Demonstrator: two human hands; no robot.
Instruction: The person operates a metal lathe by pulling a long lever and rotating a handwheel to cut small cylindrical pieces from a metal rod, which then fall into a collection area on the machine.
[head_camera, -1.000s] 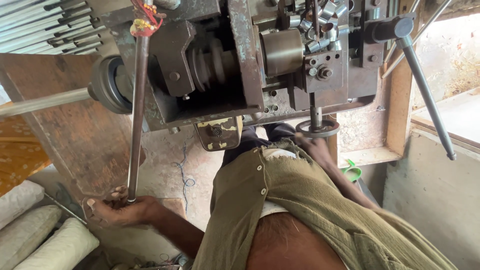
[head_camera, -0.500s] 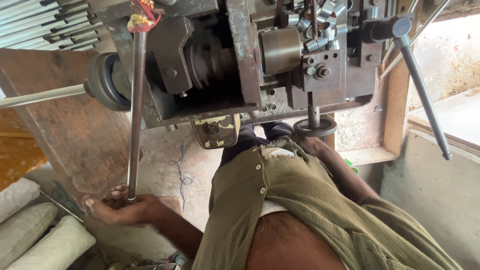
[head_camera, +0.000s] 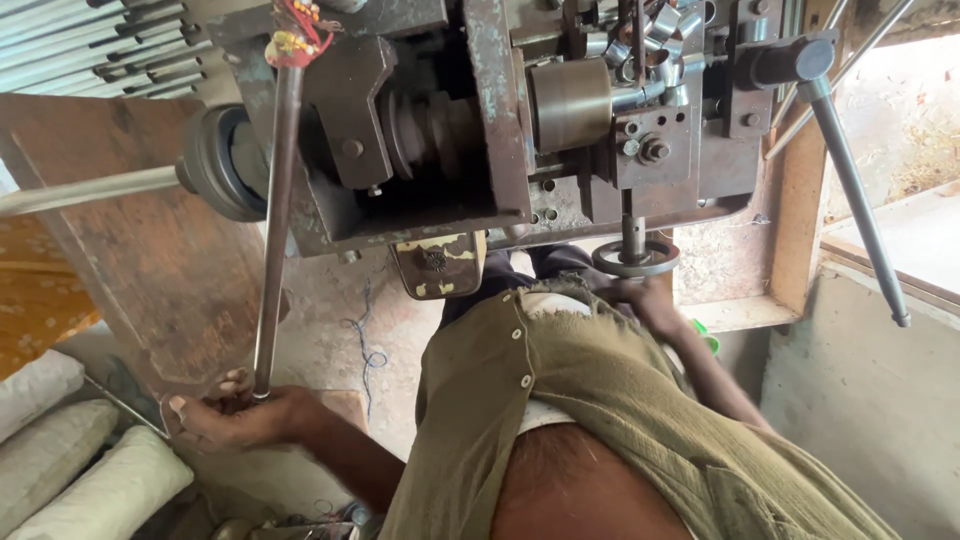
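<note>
The fingers (head_camera: 232, 385) of the left hand (head_camera: 235, 418) curl shut around the bottom end of a long steel lever (head_camera: 275, 230), thumb side up, palm under the tip; the grip looks firm and full. The lever runs almost straight up from that fist to the top of a heavy iron machine (head_camera: 500, 120), where red and yellow thread (head_camera: 300, 30) is wound about its head.

The right hand (head_camera: 648, 300) lies against a small handwheel (head_camera: 633, 258) on a short vertical spindle under the machine's front; its fingers are hidden behind the olive shirt (head_camera: 600, 420), so I cannot tell whether they close on the rim or only rest there.

Going by the pictures, the step in hand is working the machine from both controls at once, lever low on the left, wheel near the middle; any swing of the lever calls for a steady pull from the wrist with the fist kept low, and any turn of the wheel calls for a surer hold than can be made out.

Further out: a dark pulley (head_camera: 215, 165) on a grey shaft (head_camera: 80, 190) just left of the lever; a second slanted handle (head_camera: 855, 200) well apart on the right; white sacks (head_camera: 60, 460) beside the left hand; a rusty board (head_camera: 150, 280) behind it.
</note>
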